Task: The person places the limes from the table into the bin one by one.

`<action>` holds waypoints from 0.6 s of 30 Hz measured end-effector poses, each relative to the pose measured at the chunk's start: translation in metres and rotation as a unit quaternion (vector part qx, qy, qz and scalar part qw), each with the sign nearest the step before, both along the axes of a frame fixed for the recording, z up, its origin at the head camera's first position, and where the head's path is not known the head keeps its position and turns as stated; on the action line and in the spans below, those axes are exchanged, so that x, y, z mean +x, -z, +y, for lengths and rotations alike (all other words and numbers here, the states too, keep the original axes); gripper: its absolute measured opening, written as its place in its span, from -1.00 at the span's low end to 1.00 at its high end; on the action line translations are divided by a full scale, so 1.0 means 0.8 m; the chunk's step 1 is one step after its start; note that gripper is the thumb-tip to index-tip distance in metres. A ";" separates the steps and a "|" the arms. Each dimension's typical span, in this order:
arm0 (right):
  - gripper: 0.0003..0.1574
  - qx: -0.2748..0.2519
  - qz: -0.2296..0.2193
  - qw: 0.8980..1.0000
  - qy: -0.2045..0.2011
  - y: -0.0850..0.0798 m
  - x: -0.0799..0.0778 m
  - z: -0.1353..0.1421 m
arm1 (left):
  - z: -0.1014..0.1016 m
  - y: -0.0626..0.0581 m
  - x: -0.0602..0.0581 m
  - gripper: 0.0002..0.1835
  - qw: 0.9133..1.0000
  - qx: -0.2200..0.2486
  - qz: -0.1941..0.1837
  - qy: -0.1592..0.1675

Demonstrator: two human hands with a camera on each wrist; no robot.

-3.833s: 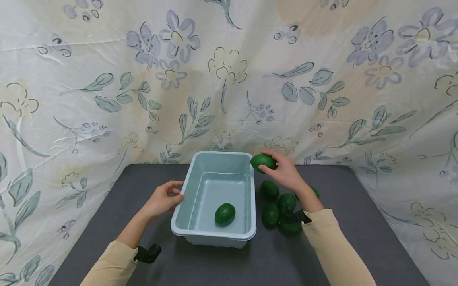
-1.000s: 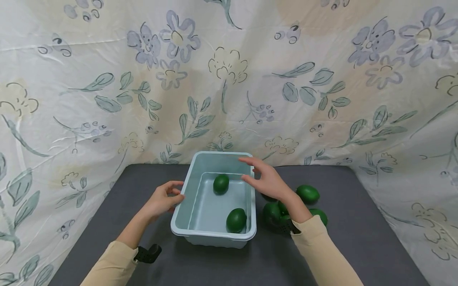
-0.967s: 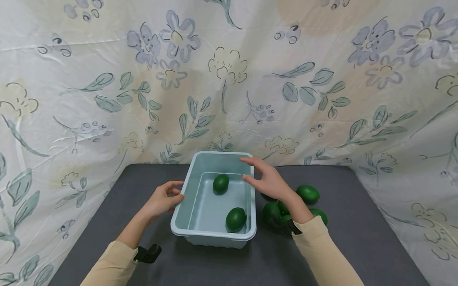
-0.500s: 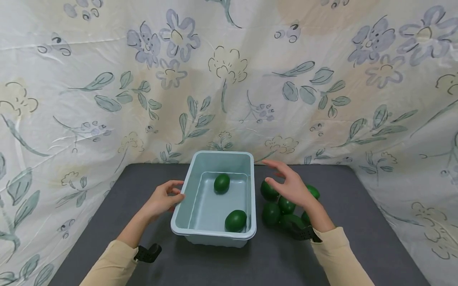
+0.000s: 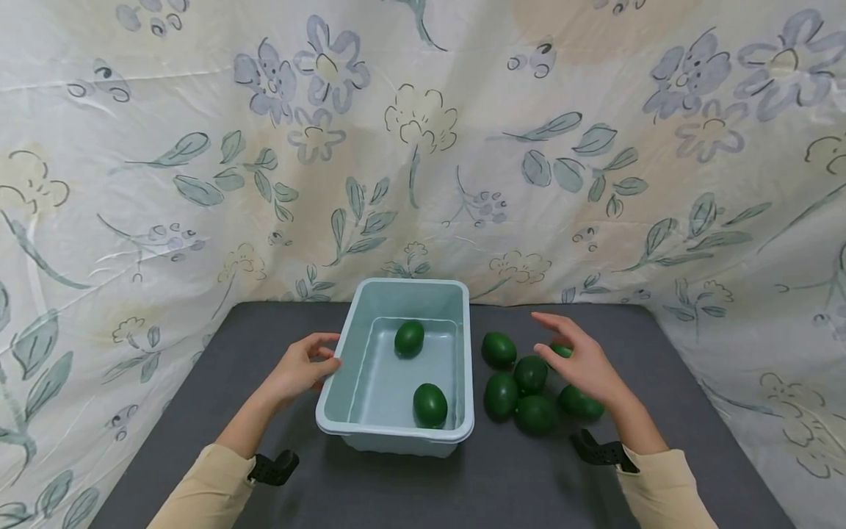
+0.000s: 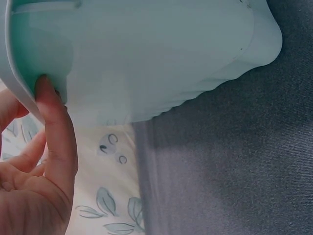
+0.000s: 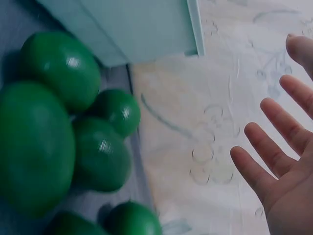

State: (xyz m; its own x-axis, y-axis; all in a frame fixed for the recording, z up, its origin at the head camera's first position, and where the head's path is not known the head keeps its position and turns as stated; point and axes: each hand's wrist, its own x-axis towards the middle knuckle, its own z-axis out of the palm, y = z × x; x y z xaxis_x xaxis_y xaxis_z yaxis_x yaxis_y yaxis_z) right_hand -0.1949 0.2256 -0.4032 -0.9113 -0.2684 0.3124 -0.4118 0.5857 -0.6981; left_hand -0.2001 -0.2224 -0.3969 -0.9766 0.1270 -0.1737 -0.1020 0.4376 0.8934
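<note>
My left hand [image 5: 302, 371] pinches the left rim of a pale blue plastic bin [image 5: 395, 434]; in the left wrist view the thumb and fingers [image 6: 58, 142] straddle that rim. Two smooth green avocados lie inside on the bin floor, a far avocado [image 5: 409, 339] and a near avocado [image 5: 430, 405]. To the right of the bin, my right hand [image 5: 584, 364] hovers over a loose group of several avocados [image 5: 531, 375], fingers spread and holding nothing. It partly covers one avocado [image 5: 562, 350] at the back of the group.
A dark grey cloth-covered table [image 5: 396, 492] bears the bin and the loose avocados. Behind it and along both sides hangs a floral curtain [image 5: 423, 184], close to the table's back edge. Each wrist wears a black band [image 5: 274, 469].
A second avocado, earlier held in my right hand, now lies in the bin. The empty right hand has moved right, from the bin's rim to above the loose avocados. The left hand stays put.
</note>
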 end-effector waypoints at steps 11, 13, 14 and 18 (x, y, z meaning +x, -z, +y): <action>-0.38 0.024 0.005 0.999 0.038 0.013 0.026 0.030 | -0.001 0.001 0.001 -0.47 1.000 0.000 0.004 0.003; -0.38 0.034 0.008 0.998 0.046 0.019 0.028 0.036 | -0.001 0.001 0.001 -0.47 1.000 -0.001 0.005 0.003; -0.39 0.038 0.006 0.998 0.049 0.023 0.029 0.039 | -0.001 0.001 0.001 -0.47 1.000 -0.001 0.005 0.003; -0.37 0.045 -0.003 0.997 0.060 0.048 0.026 0.055 | -0.001 0.001 0.001 -0.47 1.000 -0.003 0.008 0.002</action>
